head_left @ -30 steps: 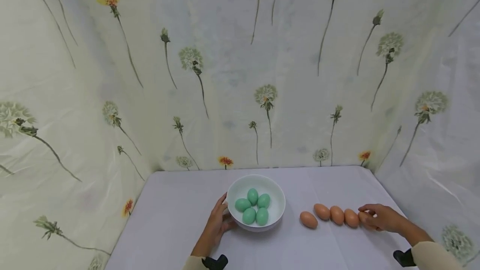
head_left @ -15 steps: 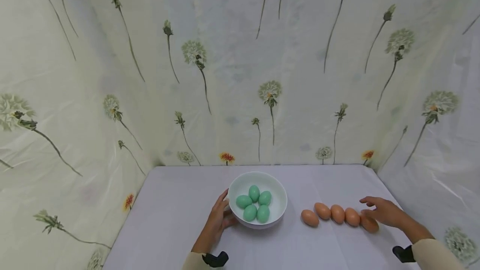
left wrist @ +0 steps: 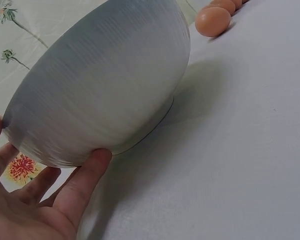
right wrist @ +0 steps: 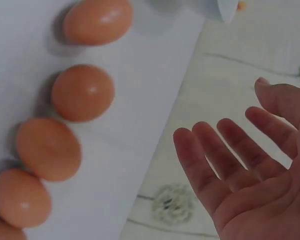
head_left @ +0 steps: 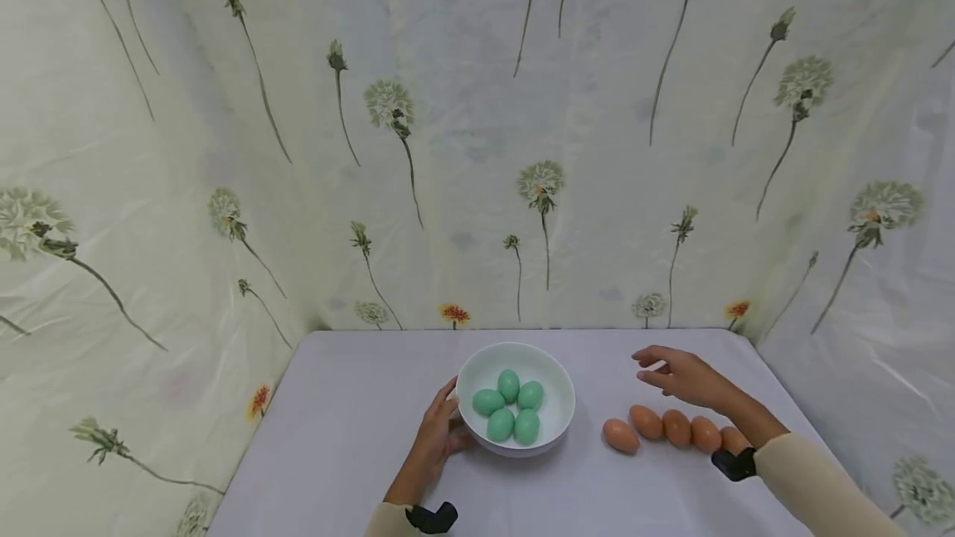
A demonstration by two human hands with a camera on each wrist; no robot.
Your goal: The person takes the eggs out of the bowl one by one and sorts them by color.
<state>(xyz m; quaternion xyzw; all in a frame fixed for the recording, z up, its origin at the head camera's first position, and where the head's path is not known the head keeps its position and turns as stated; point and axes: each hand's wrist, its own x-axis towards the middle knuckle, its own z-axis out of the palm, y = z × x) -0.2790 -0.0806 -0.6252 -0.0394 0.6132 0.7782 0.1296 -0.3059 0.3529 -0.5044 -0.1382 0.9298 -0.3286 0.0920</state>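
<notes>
A white bowl (head_left: 558, 408) stands on the table with several green eggs (head_left: 501, 425) lying inside it. My left hand (head_left: 434, 440) holds the bowl at its left side. In the left wrist view, the thumb touches the bowl's wall (left wrist: 105, 80) low down near the foot, while other fingers lie along the side. My right hand (head_left: 686, 378) is raised behind a row of brown eggs (head_left: 677, 428), holding nothing. In the right wrist view its fingers (right wrist: 230, 157) are spread and slightly bent, apart from the eggs. The right forearm partly hides the rightmost egg.
The table is covered by a white cloth (head_left: 358, 404). A floral-patterned sheet (head_left: 462, 147) rises behind and on both sides. The leftmost brown egg (head_left: 621, 436) lies between the bowl and the other brown eggs.
My right hand has let go of the rightmost brown egg, lifted off and moved left and back. The left hand stays at the bowl.
</notes>
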